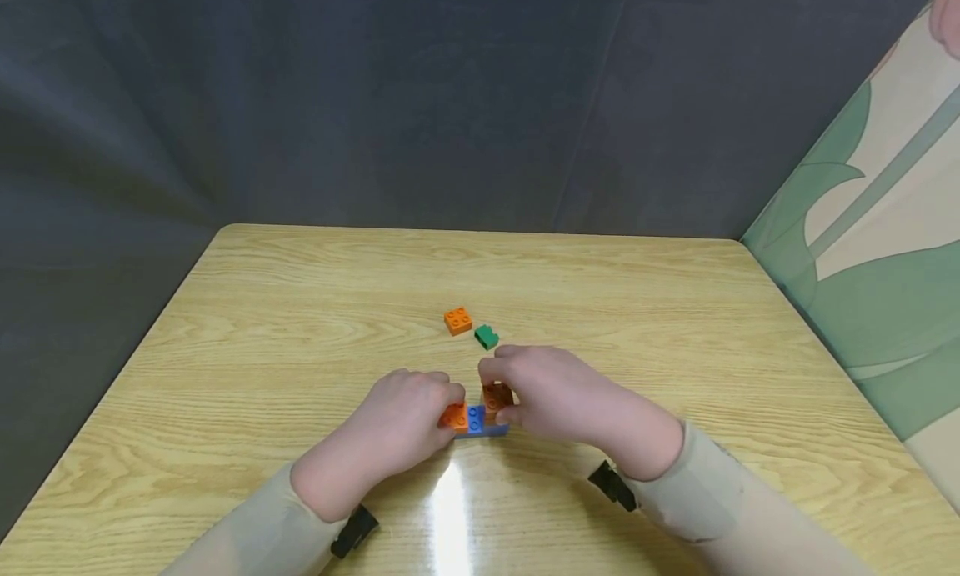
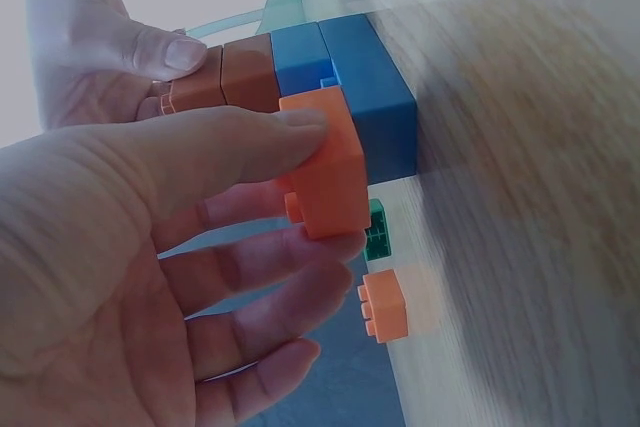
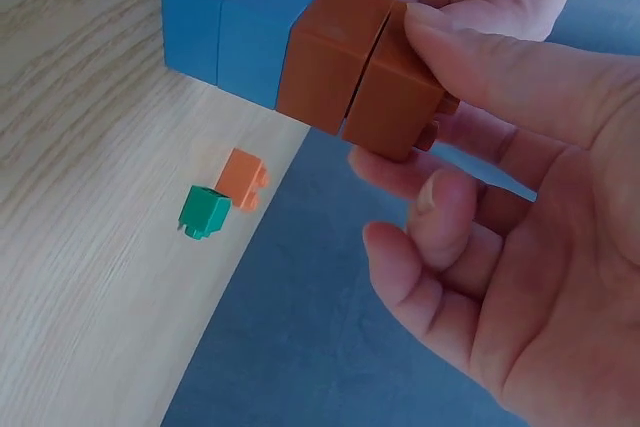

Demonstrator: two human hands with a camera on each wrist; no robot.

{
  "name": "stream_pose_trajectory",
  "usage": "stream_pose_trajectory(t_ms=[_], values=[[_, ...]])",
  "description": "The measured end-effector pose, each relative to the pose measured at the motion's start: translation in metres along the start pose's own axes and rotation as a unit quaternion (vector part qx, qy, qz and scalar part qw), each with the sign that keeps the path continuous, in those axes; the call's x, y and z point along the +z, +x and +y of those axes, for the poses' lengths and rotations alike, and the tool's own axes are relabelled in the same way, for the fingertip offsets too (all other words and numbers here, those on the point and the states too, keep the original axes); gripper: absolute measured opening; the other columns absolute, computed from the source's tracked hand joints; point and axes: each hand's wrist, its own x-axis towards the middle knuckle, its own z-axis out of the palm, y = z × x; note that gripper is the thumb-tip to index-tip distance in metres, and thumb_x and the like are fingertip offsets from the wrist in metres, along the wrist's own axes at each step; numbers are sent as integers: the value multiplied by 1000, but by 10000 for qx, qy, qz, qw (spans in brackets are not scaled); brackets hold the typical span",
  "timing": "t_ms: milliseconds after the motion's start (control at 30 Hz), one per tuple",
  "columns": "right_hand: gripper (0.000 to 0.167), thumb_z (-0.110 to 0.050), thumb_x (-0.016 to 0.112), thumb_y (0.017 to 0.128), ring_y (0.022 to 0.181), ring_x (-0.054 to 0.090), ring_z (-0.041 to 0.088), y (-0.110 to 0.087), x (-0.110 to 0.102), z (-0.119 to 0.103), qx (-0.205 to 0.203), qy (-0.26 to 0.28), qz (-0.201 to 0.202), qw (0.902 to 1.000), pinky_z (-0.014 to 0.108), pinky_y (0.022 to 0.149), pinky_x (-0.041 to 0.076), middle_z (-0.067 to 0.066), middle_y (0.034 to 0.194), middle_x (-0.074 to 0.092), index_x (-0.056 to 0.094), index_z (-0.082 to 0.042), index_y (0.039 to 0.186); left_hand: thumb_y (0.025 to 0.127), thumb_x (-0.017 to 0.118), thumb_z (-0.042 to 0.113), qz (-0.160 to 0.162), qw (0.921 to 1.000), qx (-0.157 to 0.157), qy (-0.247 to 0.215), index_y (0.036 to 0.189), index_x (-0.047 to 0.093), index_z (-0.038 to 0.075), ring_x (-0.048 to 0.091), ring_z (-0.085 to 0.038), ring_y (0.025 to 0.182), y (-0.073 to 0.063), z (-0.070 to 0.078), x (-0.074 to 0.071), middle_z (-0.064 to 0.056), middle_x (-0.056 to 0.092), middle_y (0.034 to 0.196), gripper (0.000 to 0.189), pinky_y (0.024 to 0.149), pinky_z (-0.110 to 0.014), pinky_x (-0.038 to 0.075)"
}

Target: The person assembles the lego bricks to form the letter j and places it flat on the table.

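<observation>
Thumb and fingers of my left hand [image 1: 405, 418] pinch an orange brick [image 2: 335, 172] over the left part of a long blue brick [image 2: 375, 97] on the table. Whether that orange brick is seated on the studs, I cannot tell. At the right end of the long brick rises a stack: a smaller blue brick [image 3: 265, 37], a brown brick [image 3: 330, 52] and a second brown brick [image 3: 395, 102] on top. My right hand [image 1: 558, 397] holds this top brick between thumb and fingers. A thin gap line shows between the two brown bricks.
Beyond the hands lie a loose orange brick [image 1: 458, 321], studs up, and a small green brick [image 1: 487, 337] tipped on its side. The wooden table [image 1: 225, 351] ends at a dark curtain [image 1: 450, 101] behind. A leaf-patterned cloth [image 1: 892, 226] borders the right side.
</observation>
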Motion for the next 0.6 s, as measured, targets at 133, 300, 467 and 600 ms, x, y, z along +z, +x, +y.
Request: stream_pose_trajectory(t_ms=[133, 300, 467, 600], values=[[30, -13, 85, 78, 65, 48, 9, 1, 2, -1, -40, -71, -19, 10000, 27, 59, 44, -10, 77, 49, 57, -22, 82, 77, 83, 20, 34, 10000, 18, 11, 91, 70, 15, 54, -10, 66, -1, 0, 0, 6, 60, 79, 20, 63, -33, 43], [30, -11, 85, 77, 64, 47, 9, 2, 2, -2, -135, -124, -31, 9998, 26, 57, 43, -11, 75, 47, 57, -21, 82, 77, 83, 19, 62, 10000, 3, 4, 88, 69, 15, 54, -11, 65, -1, 1, -1, 6, 60, 78, 18, 63, -33, 43], [30, -10, 85, 77, 64, 48, 9, 0, 2, -1, -117, -59, 18, 9999, 26, 57, 43, -11, 76, 48, 57, -22, 82, 77, 83, 18, 44, 10000, 25, 34, 91, 70, 14, 54, -11, 66, -1, 3, -2, 6, 60, 79, 20, 64, -34, 44], [30, -11, 85, 78, 64, 47, 9, -1, 3, 0, -172, -45, 91, 9998, 26, 56, 43, -11, 77, 48, 57, -21, 82, 76, 83, 18, 24, 10000, 8, 22, 91, 70, 14, 54, -11, 67, 0, 3, -3, 6, 60, 79, 20, 64, -35, 44]])
